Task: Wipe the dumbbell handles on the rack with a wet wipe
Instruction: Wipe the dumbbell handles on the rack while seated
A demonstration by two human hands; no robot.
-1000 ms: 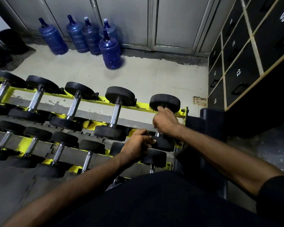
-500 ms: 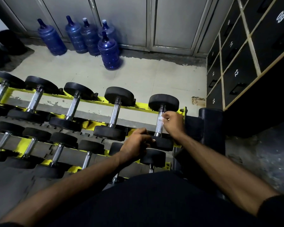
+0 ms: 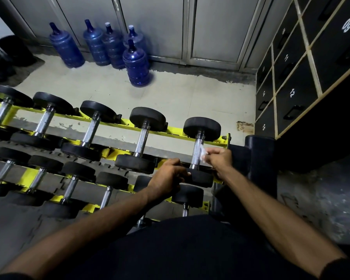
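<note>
Closest in, over dark clothing [image 3: 180, 249], 2 bare forearms reach toward the rack [image 3: 176, 131], a yellow-painted frame with tiers of dumbbells lying across it. The left hand [image 3: 166, 176] has its fingers curled round the rim of the near black head of the dumbbell [image 3: 200, 176] at the right end of the top tier, gripping it. Just beyond, the right hand [image 3: 220, 158] pinches a small crumpled white wet wipe [image 3: 203, 154] between thumb and fingertips and holds it against the right side of that dumbbell's handle [image 3: 197, 149]. The handle is a bright chrome bar with a knurled, glinting surface, running between 2 round matte black heads; the far head sits at the yellow back rail. 4 more dumbbells of the same kind lie in the top tier to the left, with smaller ones in the tier below.

Past the rack, on the pale floor [image 3: 190, 98], 5 translucent blue water jugs [image 3: 136, 63] stand by grey metal doors [image 3: 210, 27]. 2 have pale caps; whether any holds water cannot be told. On the right, black lockers [image 3: 295, 96] with white numbers have their doors closed, contents hidden.
</note>
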